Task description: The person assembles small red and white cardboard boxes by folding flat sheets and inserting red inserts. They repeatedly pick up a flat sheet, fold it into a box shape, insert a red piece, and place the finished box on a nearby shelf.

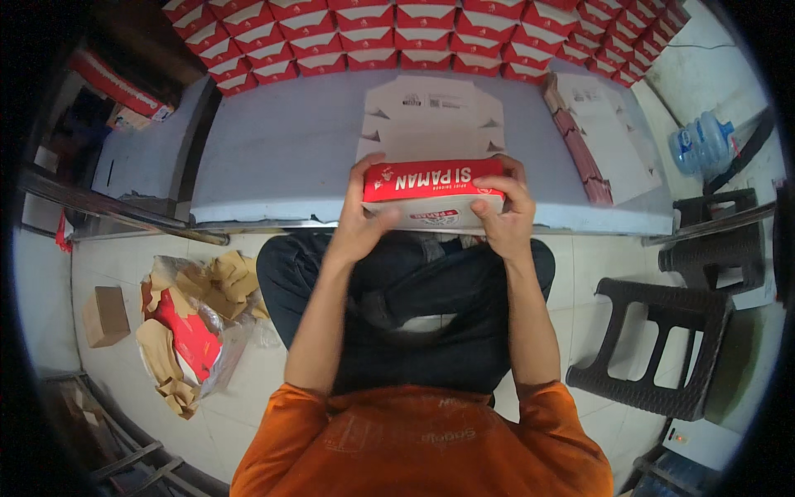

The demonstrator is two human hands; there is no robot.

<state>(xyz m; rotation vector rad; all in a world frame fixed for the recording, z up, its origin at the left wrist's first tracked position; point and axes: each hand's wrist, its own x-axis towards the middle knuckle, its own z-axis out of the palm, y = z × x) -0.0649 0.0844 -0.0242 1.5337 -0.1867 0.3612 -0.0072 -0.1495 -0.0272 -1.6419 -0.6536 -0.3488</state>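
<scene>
A red and white cardboard food box is held up between my two hands at the table's near edge, above my crossed legs. Around its left end wraps my left hand, thumb low on the white face. My right hand grips the other end, its thumb on the white face and a finger over the red side. Just beyond, a flat white box blank with small printed marks lies on the grey table. The box hides that blank's near edge.
Stacked red and white boxes line the table's far side. A pile of flat blanks lies at right. Dark plastic stools and a water jug are on the right. Torn brown paper and plastic wrap litter the left floor near a small carton.
</scene>
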